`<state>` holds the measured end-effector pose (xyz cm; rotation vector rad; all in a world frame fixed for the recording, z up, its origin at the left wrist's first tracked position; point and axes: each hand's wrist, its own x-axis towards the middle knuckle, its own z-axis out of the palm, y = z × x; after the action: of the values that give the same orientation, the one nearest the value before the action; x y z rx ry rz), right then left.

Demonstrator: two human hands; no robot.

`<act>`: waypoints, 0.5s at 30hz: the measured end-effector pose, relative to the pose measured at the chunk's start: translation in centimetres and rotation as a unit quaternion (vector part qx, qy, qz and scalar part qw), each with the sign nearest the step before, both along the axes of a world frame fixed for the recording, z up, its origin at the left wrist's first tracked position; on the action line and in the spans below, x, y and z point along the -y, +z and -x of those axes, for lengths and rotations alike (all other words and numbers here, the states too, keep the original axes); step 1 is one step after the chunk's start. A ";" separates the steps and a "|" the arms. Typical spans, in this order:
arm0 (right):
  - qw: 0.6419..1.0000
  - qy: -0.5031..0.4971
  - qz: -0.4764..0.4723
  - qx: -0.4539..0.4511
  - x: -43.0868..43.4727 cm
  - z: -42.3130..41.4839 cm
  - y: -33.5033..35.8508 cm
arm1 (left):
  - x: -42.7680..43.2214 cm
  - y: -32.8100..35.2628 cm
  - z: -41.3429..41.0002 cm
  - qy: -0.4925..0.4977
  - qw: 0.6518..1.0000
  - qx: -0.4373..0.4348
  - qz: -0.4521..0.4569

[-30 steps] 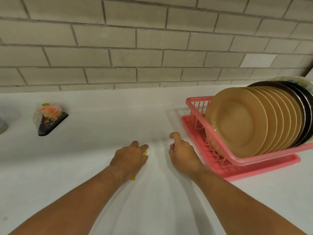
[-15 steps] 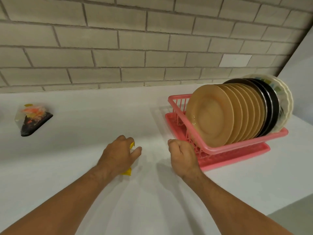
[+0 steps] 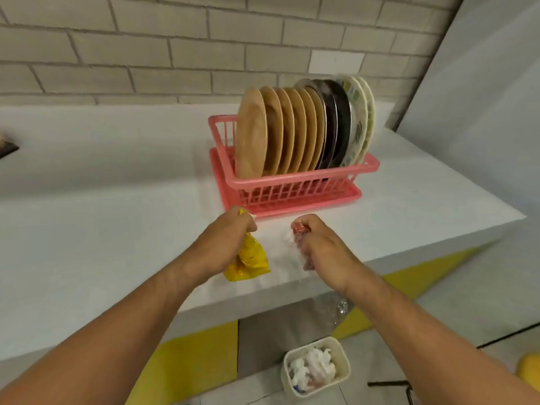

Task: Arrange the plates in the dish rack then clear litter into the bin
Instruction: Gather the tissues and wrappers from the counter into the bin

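Note:
Several plates (image 3: 295, 133), tan, dark and patterned, stand upright in a pink dish rack (image 3: 289, 188) on the white counter (image 3: 102, 217). In front of the rack, my left hand (image 3: 225, 244) is closed around a yellow wrapper (image 3: 248, 261) that hangs below the fist. A little to the right, my right hand (image 3: 318, 244) grips a clear plastic wrapper with red print (image 3: 301, 232); part of the clear film trails down past the counter edge. A small cream bin (image 3: 315, 366) with crumpled white litter inside stands on the floor below my right forearm.
A brick wall runs behind the counter. A dark packaged item (image 3: 7, 147) peeks in at the far left edge. The counter ends at the right, past the rack. Yellow panels (image 3: 187, 363) show under the counter, and a black bar lies on the floor at right.
Both hands have lifted off the counter holding wrappers, and they have moved back toward the counter's front edge. The view has shifted right and down, revealing the bin on the floor.

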<state>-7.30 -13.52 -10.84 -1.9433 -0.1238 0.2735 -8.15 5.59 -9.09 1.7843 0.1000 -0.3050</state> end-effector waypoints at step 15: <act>0.970 -0.217 0.107 -0.020 16.3 7.3 -11.4 | 12.3 -10.9 6.0 -0.247 0.928 0.107 -0.258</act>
<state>-14.61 -29.82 -22.22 -2.1164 0.3697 0.0332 -14.11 -6.74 -20.03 2.3456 -0.4744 -0.4712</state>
